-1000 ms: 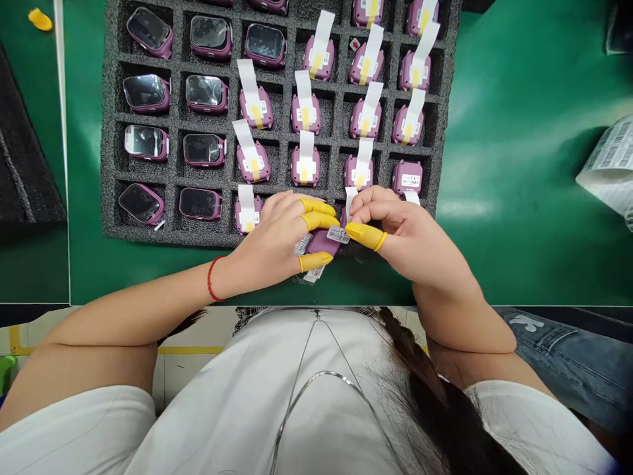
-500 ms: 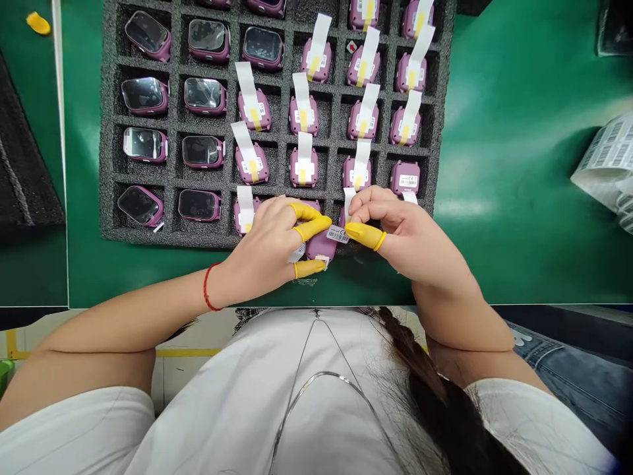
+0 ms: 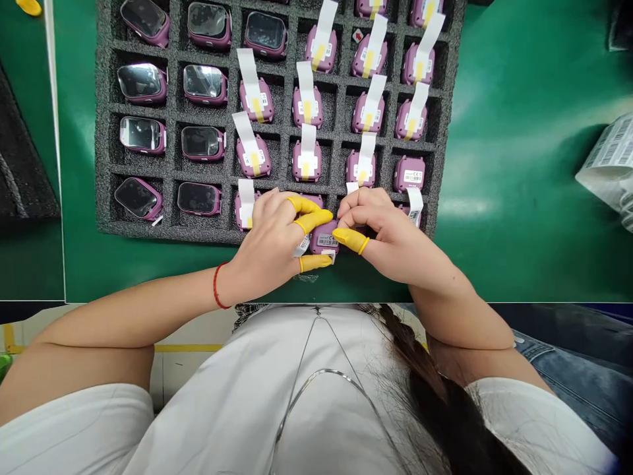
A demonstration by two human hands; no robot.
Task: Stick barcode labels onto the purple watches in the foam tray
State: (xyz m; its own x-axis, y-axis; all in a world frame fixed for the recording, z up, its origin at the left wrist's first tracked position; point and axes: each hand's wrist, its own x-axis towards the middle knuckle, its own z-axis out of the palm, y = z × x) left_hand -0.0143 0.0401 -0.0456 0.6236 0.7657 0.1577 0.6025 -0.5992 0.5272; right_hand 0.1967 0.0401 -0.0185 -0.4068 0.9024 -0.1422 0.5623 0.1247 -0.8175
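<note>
A purple smartwatch body [image 3: 324, 229], back side up, is held in my left hand [image 3: 277, 231] over the tray's front edge. Yellow finger cots cover the thumb and two fingers of that hand. On the watch back lies a silver-grey barcode sticker [image 3: 327, 241], its right edge at the fingertips of my right hand [image 3: 368, 221]. The right thumb, in a yellow cot, presses toward the bent index finger in a pinch. A strip of white labels [image 3: 301, 246] shows beside my left fingers, partly hidden by them.
The black foam tray [image 3: 173, 227] holds several purple watches, some screen up, others back up with white paper strips and yellow tape. A roll of barcode labels [image 3: 606, 158] rests on the green table at right. A loose yellow finger cot [image 3: 30, 6] lies at far left.
The sticker has gone from hanging between my right fingers at the watch's edge to lying on the watch back. My right hand has moved slightly left.
</note>
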